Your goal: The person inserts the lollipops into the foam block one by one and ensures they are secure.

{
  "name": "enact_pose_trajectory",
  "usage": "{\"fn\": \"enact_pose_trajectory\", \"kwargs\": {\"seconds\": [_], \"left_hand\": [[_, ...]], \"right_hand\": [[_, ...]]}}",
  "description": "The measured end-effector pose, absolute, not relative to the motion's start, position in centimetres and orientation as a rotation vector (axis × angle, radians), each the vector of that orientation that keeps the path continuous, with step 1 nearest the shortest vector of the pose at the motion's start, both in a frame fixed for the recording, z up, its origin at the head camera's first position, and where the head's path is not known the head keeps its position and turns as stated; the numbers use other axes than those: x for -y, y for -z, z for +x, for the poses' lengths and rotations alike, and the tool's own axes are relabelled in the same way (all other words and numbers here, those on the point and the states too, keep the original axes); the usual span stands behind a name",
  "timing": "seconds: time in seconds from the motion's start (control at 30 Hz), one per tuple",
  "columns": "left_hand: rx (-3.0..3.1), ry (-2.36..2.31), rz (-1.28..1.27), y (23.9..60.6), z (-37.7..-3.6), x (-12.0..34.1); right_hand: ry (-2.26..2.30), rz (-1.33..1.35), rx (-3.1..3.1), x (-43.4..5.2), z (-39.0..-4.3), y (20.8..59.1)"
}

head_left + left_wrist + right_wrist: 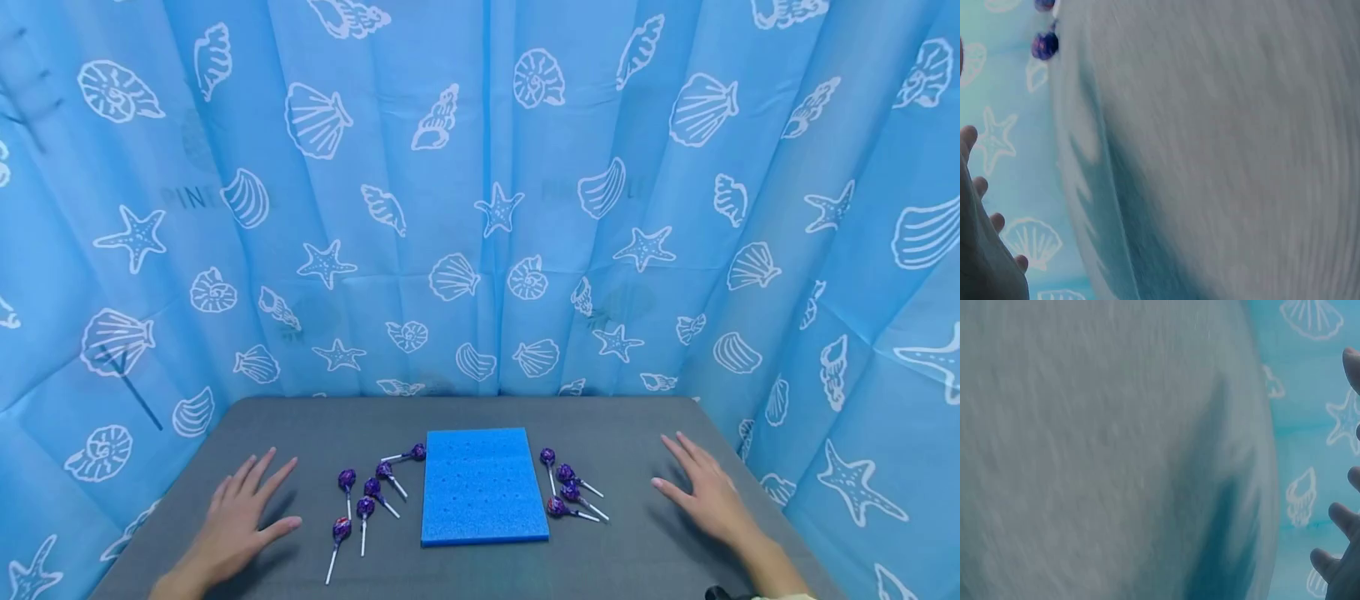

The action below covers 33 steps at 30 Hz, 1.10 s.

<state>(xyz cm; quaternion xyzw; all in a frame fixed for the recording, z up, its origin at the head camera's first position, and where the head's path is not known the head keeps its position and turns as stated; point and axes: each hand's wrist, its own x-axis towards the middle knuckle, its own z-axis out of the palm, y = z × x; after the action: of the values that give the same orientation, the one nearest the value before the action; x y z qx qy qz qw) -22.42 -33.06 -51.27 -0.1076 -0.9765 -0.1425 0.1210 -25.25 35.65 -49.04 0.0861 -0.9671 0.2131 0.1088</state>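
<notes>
A blue foam block (483, 486) with rows of small holes lies flat at the middle of the grey table (480, 417). Several purple-wrapped lollipops (365, 500) with white sticks lie scattered to its left, and several more lollipops (570, 493) lie to its right. My left hand (243, 512) rests flat on the table, fingers spread, left of the lollipops, holding nothing. My right hand (701, 492) lies flat with fingers spread at the right side, also empty. The left wrist view shows fingertips (979, 187), blurred table and a lollipop (1044, 45). The right wrist view shows fingertips (1341, 519).
Blue curtains (480, 208) printed with white shells and starfish close off the table at the back and both sides. Bare grey tabletop lies in front of the foam block and behind it.
</notes>
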Motion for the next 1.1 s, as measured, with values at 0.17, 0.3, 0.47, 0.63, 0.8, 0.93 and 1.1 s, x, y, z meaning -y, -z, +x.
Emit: {"fn": "enact_pose_trajectory", "kwargs": {"seconds": [0.17, 0.3, 0.47, 0.63, 0.8, 0.93, 1.1], "left_hand": [[2.804, 0.495, -0.334, 50.6, -22.0, 31.2], [2.752, 0.62, -0.354, 50.1, -21.7, 29.8], [2.675, 0.866, -0.361, 49.9, -21.6, 28.4], [2.61, 1.064, -0.334, 49.5, -21.6, 27.1], [2.489, 1.29, -0.326, 48.9, -21.5, 25.3], [2.399, 1.452, -0.297, 48.6, -21.2, 23.6], [2.355, 1.676, -0.154, 47.9, -20.7, 21.4]], "right_hand": [[-0.703, 0.294, 2.779, -34.6, -24.8, 48.8], [-0.776, 0.332, 2.712, -33.4, -24.2, 48.3], [-0.85, 0.372, 2.66, -31.8, -23.6, 47.9], [-0.893, 0.418, 2.573, -30.2, -23.2, 48.0], [-0.913, 0.435, 2.51, -28.8, -22.8, 48.4], [-0.888, 0.447, 2.461, -27.7, -22.7, 48.8], [-0.902, 0.448, 2.419, -26.5, -22.8, 49.4]]}}
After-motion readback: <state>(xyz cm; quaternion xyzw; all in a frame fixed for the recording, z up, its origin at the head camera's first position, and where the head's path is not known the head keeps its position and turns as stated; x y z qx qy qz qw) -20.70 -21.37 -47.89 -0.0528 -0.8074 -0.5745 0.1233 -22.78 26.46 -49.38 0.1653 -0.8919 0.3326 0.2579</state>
